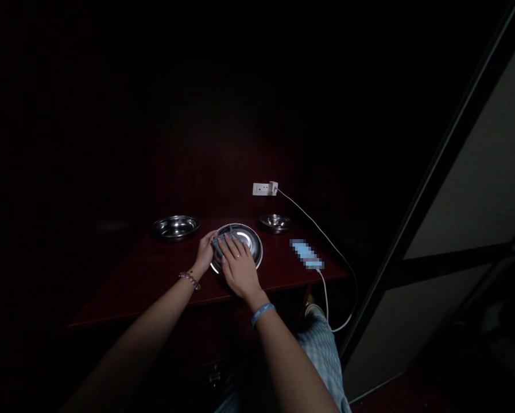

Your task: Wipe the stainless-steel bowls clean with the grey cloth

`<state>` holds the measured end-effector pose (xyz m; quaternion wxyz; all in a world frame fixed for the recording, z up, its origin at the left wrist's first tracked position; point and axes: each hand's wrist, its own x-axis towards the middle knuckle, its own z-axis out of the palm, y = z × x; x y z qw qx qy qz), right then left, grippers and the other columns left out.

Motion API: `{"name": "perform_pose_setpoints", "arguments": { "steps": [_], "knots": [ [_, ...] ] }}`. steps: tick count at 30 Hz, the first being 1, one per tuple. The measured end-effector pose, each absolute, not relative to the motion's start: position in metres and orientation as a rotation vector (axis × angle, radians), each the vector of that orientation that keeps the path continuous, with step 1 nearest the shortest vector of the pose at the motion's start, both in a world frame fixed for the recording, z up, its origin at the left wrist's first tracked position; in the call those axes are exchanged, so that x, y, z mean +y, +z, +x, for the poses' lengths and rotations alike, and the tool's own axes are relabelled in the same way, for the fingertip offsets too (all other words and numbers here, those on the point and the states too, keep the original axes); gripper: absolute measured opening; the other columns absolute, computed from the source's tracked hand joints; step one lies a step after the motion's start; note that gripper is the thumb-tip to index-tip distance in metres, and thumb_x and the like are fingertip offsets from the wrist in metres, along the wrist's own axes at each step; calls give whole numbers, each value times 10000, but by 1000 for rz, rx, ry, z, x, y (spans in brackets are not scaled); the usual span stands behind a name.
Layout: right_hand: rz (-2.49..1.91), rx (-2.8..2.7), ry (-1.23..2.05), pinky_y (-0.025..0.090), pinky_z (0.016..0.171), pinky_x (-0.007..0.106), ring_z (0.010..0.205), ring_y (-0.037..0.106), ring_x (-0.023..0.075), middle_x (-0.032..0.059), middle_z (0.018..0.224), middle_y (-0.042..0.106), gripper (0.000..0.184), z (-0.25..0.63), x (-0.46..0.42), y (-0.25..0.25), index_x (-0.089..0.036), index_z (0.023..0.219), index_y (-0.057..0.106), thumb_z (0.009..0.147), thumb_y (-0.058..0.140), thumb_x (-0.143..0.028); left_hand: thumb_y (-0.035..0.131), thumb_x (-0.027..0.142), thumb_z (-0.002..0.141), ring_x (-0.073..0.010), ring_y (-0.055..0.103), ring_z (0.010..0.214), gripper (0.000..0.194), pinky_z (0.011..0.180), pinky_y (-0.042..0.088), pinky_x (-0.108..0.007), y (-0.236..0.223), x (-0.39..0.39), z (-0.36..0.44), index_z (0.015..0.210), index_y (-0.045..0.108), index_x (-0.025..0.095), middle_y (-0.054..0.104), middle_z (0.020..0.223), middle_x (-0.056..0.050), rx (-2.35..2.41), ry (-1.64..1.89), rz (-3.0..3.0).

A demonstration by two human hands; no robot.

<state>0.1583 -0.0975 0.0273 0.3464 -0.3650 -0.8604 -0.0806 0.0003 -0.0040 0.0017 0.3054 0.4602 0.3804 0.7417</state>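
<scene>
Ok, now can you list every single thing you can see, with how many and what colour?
Round dish: 1, silver, between the hands
Cloth: 1, grey, on the dish under the right hand
Large bowl: 1, silver, table's left
Small bowl: at least 1, silver, table's right
Table: 1, dark red, in front
Wall: 1, dark red, behind table
Socket: 1, white, on wall
Plug: 1, white, in socket
Cable: 1, white, right side
Pixelated thing: 1, light blue, table's right
Panels: 2, grey, far right
Bracelet: 1, colours unclear, left wrist
Wristband: 1, blue, right wrist
Ring: 1, silvery, right hand
Checked trouser leg: 1, pale blue, below table
Left hand: 1, bare, at dish's rim
Right hand: 1, bare, on cloth
</scene>
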Motion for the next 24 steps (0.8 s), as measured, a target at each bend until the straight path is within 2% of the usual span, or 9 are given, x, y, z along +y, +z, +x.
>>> {"name": "perform_pose_setpoints", "arguments": {
  "steps": [9, 24],
  "knots": [
    [-955, -2251, -246, 256, 1303, 486, 1583, 323, 261, 63, 1694, 407, 543, 156, -97, 29, -198, 1618, 436, 1078, 393, -239, 668, 363, 711, -272, 708, 926, 224, 962, 535, -426, 8, -11, 1, 821, 734, 180, 788, 887, -82, 1021, 1958, 1193],
    [-929, -2251, -238, 255, 1301, 476, 1581, 330, 255, 55, 1687, 423, 545, 151, -95, 30, -234, 1609, 452, 1065, 434, -233, 660, 279, 648, -290, 723, 972, 211, 1023, 524, -448, 6, -7, -1, 815, 740, 176, 799, 936, -101, 1016, 1981, 1163]
  ]
}}
